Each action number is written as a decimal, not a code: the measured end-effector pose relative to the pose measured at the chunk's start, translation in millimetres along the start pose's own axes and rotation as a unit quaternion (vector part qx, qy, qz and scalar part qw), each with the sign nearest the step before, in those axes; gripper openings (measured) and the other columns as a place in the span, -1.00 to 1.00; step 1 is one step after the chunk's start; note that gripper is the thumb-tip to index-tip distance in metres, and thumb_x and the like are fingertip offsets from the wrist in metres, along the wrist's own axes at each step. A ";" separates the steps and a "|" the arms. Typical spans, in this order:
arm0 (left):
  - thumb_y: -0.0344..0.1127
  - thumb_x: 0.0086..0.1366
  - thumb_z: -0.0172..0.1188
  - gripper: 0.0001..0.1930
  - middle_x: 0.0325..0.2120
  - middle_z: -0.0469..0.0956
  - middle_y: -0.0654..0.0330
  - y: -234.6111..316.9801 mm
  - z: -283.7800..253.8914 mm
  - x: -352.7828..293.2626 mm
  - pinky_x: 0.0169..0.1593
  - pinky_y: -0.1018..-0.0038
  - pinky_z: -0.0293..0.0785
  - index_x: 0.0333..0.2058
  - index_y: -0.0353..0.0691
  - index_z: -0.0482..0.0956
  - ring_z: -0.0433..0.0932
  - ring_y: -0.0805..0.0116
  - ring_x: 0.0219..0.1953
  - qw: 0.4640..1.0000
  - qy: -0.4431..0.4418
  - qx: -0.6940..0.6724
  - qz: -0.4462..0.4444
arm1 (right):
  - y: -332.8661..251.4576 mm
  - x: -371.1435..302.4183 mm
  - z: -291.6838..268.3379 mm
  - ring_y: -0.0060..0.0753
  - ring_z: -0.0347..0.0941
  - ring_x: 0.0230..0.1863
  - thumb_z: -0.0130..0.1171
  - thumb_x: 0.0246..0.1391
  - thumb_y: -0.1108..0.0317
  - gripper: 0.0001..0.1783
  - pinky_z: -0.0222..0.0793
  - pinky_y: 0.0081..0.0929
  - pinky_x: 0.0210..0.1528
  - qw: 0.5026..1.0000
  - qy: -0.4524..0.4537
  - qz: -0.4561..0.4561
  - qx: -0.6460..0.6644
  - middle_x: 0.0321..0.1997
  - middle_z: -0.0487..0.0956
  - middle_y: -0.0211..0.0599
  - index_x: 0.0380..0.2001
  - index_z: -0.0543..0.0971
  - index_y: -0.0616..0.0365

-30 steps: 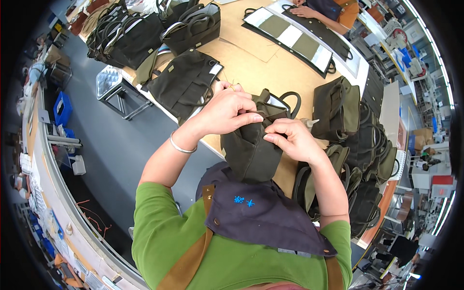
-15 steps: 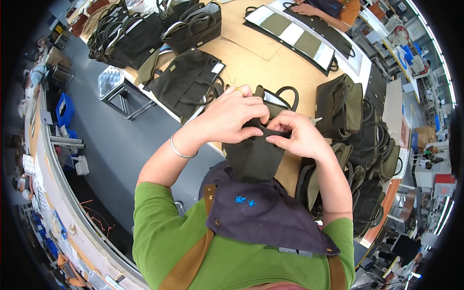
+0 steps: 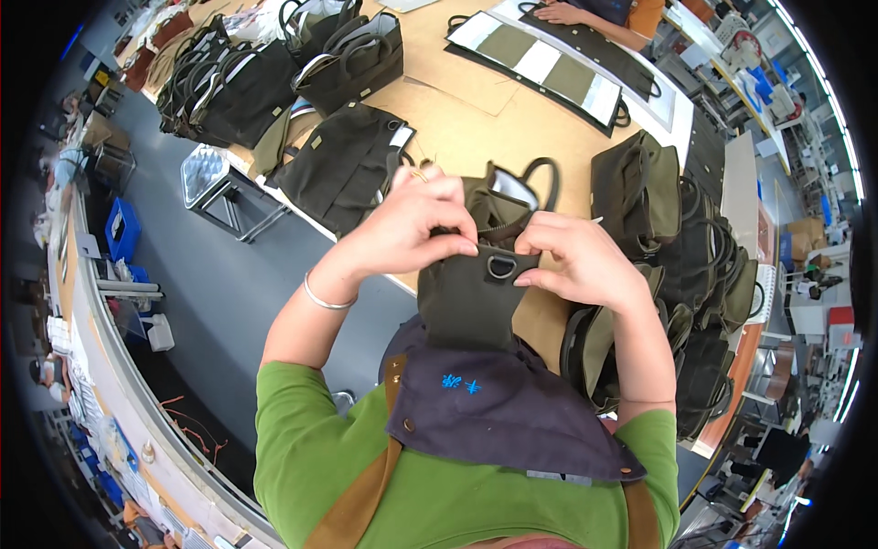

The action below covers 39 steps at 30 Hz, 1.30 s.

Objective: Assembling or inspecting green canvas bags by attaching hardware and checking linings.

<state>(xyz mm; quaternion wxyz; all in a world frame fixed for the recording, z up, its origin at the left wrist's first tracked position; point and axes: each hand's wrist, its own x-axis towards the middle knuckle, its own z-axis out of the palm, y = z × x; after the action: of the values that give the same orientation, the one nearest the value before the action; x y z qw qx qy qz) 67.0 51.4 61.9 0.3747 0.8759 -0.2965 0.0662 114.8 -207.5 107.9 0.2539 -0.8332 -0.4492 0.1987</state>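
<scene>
A dark olive fabric bag (image 3: 471, 306) stands at the table's near edge, right in front of me. My left hand (image 3: 425, 220) pinches its top edge on the left side, thumb toward me. On the right side of the same edge, my right hand (image 3: 567, 256) grips the fabric between thumb and fingers. Between the two hands a dark D-shaped ring (image 3: 501, 266) shows on the bag's end panel. Behind it the zipped opening (image 3: 503, 220) shows a pale lining, and a rounded handle (image 3: 546, 183) stands up. Part of the bag's left side is behind my left hand.
Finished-looking dark bags (image 3: 640, 192) crowd the right side of the table. More bags (image 3: 242, 91) stand at the back left, and one bag (image 3: 338, 165) lies flat nearby. Across the table, a co-worker's hand (image 3: 558, 13) rests near flat bag panels (image 3: 549, 69). A metal stool (image 3: 215, 183) stands left.
My hands have moved apart along the bag's top edge, pulling it straighter. The D-shaped ring and the zipped opening now show between and behind them.
</scene>
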 end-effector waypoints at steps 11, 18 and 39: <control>-0.17 0.04 0.42 -0.86 -0.33 0.31 0.34 -5.1 -1.9 -5.9 0.05 0.31 0.04 -0.47 0.02 0.64 0.29 0.31 -0.15 0.998 -0.041 0.019 -0.050 | 23.8 4.7 15.0 -0.16 0.53 -0.30 0.31 -0.04 0.36 -0.79 0.45 -0.27 -0.26 0.999 0.015 -0.026 0.025 -0.40 0.55 -0.25 -0.29 0.61 0.14; -0.21 -0.04 0.44 -0.86 -0.34 0.33 0.38 27.6 7.2 -29.4 0.05 0.21 0.08 -0.52 0.06 0.63 0.35 0.29 -0.13 0.993 0.026 0.111 0.025 | -16.4 -32.8 37.4 -0.35 0.53 -0.25 0.28 -0.12 0.36 -0.79 0.49 -0.42 -0.29 0.980 0.103 -0.066 -0.156 -0.33 0.53 -0.47 -0.32 0.61 -0.02; -0.40 0.19 0.13 -0.14 0.26 0.19 0.04 -48.6 122.5 -42.4 -0.07 -0.10 0.59 0.40 0.11 -0.12 0.37 0.02 0.20 0.691 0.218 -0.579 -0.375 | 214.1 -8.7 140.1 0.07 0.26 0.25 0.55 -0.33 0.20 0.21 0.20 -0.21 0.32 0.736 0.346 0.536 0.226 0.20 0.30 0.02 0.38 0.03 -0.08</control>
<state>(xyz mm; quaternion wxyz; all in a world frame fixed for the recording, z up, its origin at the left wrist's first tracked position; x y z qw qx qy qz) 47.1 12.5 -69.4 0.8553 0.4847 0.1670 -0.0754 170.7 -280.7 -131.0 0.4245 -0.8652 0.2494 0.0953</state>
